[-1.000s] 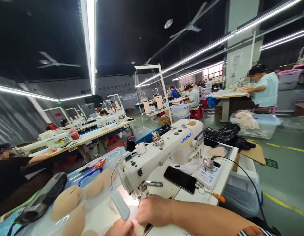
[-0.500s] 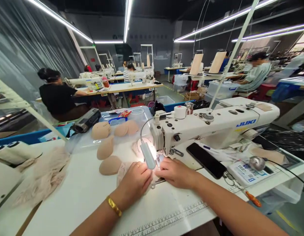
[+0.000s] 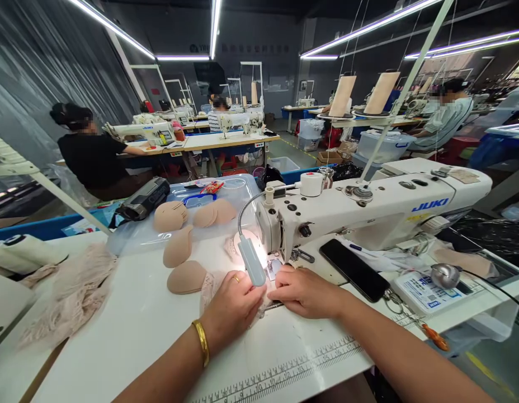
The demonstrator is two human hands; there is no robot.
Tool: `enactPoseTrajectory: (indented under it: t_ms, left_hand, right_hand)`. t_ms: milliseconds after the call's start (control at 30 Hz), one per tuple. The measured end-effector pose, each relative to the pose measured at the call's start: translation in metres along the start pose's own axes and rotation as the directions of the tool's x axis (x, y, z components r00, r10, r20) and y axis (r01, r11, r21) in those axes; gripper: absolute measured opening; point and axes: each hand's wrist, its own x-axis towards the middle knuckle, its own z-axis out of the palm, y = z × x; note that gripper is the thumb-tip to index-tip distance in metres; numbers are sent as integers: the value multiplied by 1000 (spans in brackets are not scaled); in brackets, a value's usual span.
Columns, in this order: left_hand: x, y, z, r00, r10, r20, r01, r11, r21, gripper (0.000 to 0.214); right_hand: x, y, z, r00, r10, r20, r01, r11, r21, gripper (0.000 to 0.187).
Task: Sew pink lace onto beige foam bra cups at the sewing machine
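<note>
My left hand (image 3: 232, 307) and my right hand (image 3: 303, 291) rest side by side on the white table (image 3: 129, 347), just in front of the needle of a white JUKI sewing machine (image 3: 368, 210). Both press on a pale lace fabric piece (image 3: 208, 288) lying under the needle. The fingers of each hand are curled down onto it. A small lamp (image 3: 251, 267) on a bent neck shines over the needle, between the two hands. A gold bracelet sits on my left wrist.
Several beige bra cups (image 3: 186, 277) lie left of the machine, some on a clear bin lid (image 3: 226, 193). A black phone (image 3: 354, 268), scissors (image 3: 427, 333) and a booklet (image 3: 423, 291) lie to the right. Lace is heaped at left (image 3: 70, 296). Other people sew at tables behind.
The view swung down from the ceiling and room onto the table, so both hands and the left side now show. The hands stay at the needle on the fabric.
</note>
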Motion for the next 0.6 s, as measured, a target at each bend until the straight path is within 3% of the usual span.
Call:
enactPoseTrajectory:
  t_ms: [267,600]
  left_hand:
    - [-2,-1,5,990,45,-130,-46,999,-6,24]
    - [0,1,6,984,61,-168,-58,998,23,22]
  right_hand:
    - [0,2,1,1000,8,6,-8,999,39,28]
    - [-1,3,3,998,60,-7,-60,997,45,20]
